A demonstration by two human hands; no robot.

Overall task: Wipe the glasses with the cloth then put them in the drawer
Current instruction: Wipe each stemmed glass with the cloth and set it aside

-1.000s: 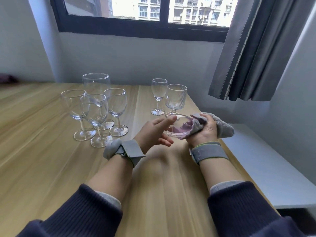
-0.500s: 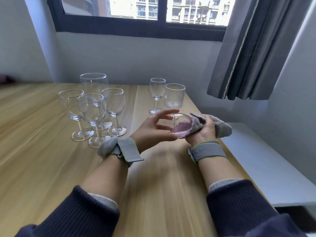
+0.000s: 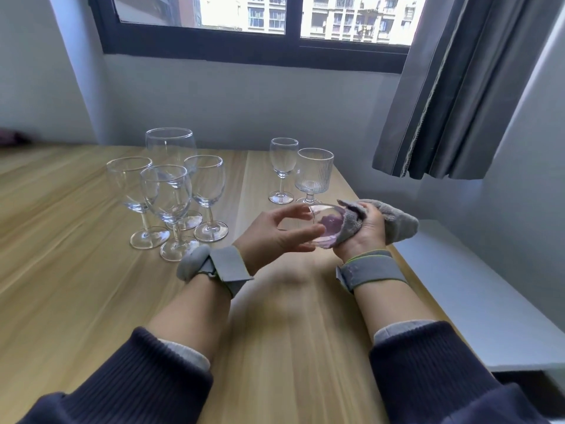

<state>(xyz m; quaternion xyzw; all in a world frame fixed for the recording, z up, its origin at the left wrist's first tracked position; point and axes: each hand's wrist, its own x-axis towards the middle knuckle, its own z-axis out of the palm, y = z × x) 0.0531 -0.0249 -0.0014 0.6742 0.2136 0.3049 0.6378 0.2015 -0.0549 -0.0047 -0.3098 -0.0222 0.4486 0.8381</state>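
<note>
My left grip (image 3: 279, 232) has curled back round the glass (image 3: 325, 226) above the desk (image 3: 91, 286); my right grip (image 3: 368, 231) clenches the cloth (image 3: 394, 223) inside its bowl, so wiping continues, drawer later.

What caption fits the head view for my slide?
Left hand steadies a glass while the right hand wipes it with a grey cloth; six glasses stand on the table.

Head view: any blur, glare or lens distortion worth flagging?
Head view: daylight through the dark-framed window blows out the buildings outside; wide-angle bending curves the grey curtain; the wooden table grain smears near the edges; the clear glass held against the grey cloth looks soft.
</note>
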